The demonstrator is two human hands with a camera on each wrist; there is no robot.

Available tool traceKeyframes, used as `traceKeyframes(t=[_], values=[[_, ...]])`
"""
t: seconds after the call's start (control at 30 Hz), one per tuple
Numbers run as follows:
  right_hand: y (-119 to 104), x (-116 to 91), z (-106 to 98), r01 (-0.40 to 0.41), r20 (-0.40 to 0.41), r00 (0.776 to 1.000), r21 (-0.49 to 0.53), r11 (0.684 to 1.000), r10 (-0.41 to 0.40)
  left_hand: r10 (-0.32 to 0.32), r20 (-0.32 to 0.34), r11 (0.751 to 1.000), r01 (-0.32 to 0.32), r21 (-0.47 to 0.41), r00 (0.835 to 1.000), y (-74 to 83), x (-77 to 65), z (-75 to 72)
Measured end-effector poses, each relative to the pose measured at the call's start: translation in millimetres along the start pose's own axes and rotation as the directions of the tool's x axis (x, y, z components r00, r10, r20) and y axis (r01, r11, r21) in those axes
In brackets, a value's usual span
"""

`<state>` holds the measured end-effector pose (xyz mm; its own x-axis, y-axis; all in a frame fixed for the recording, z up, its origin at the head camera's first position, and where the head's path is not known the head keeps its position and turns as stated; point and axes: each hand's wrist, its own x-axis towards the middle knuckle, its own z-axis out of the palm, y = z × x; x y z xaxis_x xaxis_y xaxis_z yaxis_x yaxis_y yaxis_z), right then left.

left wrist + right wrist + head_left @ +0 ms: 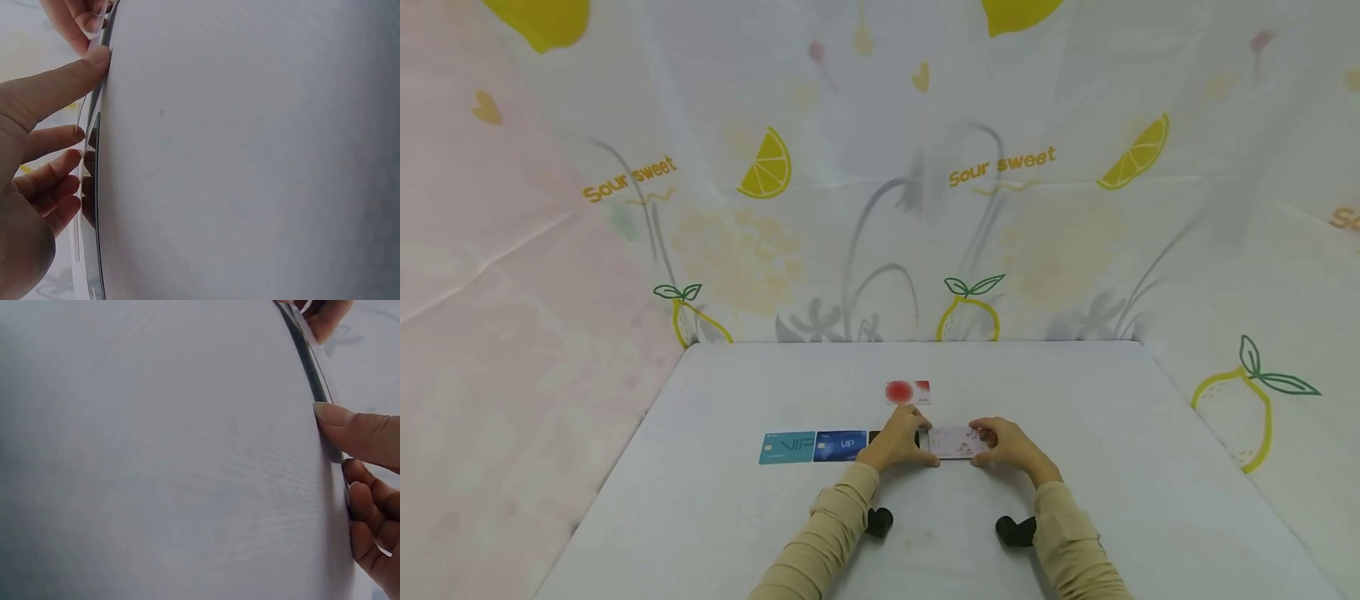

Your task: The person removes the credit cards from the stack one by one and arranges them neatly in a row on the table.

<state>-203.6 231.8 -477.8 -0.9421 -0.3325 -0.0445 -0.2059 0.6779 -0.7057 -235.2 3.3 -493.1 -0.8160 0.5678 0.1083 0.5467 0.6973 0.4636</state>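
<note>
A pale pink printed card (pixel 953 442) lies flat on the white table, with a hand at each end. My left hand (pixel 895 439) holds its left end, thumb on the near edge and forefinger by the far edge. At the other end my right hand (pixel 1009 446) grips the corners between thumb and fingers. Beneath the left hand a black card (pixel 873 435) is mostly hidden. A blue VIP card (pixel 840 446) and a teal VIP card (pixel 786 448) continue the row leftward. In the left wrist view, the left thumb (pixel 75 78) touches the card's near edge.
Behind the row lies a red and white card (pixel 917 393) on the white table (pixel 715 392). A lemon-printed cloth (pixel 865 250) hangs at the table's back edge and along both sides. Black wrist devices (pixel 1017 532) show under the sleeves.
</note>
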Motion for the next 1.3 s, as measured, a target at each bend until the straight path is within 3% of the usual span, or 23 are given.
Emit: traceKeyframes(t=[0.33,0.67,0.93,1.3], values=[[1.0,-1.3,0.2,-0.015,0.011,1.0,0.01,1.0,0.015,0.043,-0.003,0.999,-0.043,-0.008,0.999,-0.5,-3.3,-3.1],[-0.2,-5.5,2.1,0.015,-0.008,1.0,-0.013,1.0,-0.015,0.024,0.013,0.999,-0.024,-0.041,1.0,-1.9,-4.1,-3.7],[-1.7,-3.4,5.5,0.066,-0.036,0.997,-0.064,0.996,-0.069,0.067,-0.013,0.997,-0.067,-0.049,0.998,-7.1,-2.8,-4.2],[-4.3,-2.4,12.1,0.054,-0.071,0.996,-0.042,0.998,-0.057,0.126,-0.036,0.992,-0.127,-0.026,0.991,-10.5,-4.5,-5.4]])
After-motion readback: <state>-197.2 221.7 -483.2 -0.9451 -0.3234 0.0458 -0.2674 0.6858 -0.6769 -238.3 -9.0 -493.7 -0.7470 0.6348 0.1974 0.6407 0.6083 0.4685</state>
